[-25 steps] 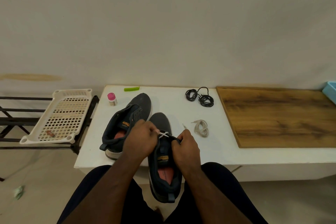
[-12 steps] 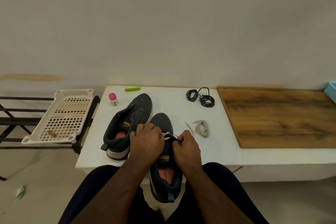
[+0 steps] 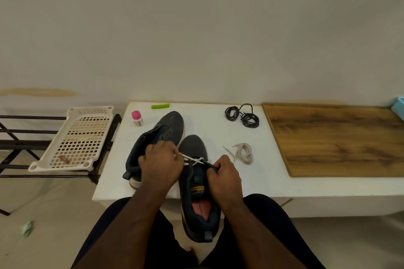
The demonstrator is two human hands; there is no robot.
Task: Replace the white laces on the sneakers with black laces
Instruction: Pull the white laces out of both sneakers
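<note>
The left hand (image 3: 160, 165) pinches a white lace (image 3: 192, 159) on the near dark grey fabric sneaker (image 3: 197, 192); the right hand (image 3: 225, 178) grips its tongue; coiled black laces (image 3: 242, 116) lie far right on the white table (image 3: 209, 120).

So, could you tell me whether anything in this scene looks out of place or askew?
Mostly orderly. The white basket sits tilted on the black rack with a small brown item in it, and a crumpled green scrap lies on the floor. The near sneaker overhangs the table edge.

left hand (image 3: 161, 164) pulls white lace (image 3: 192, 159); right hand (image 3: 225, 178) grips sneaker (image 3: 197, 199).
</note>
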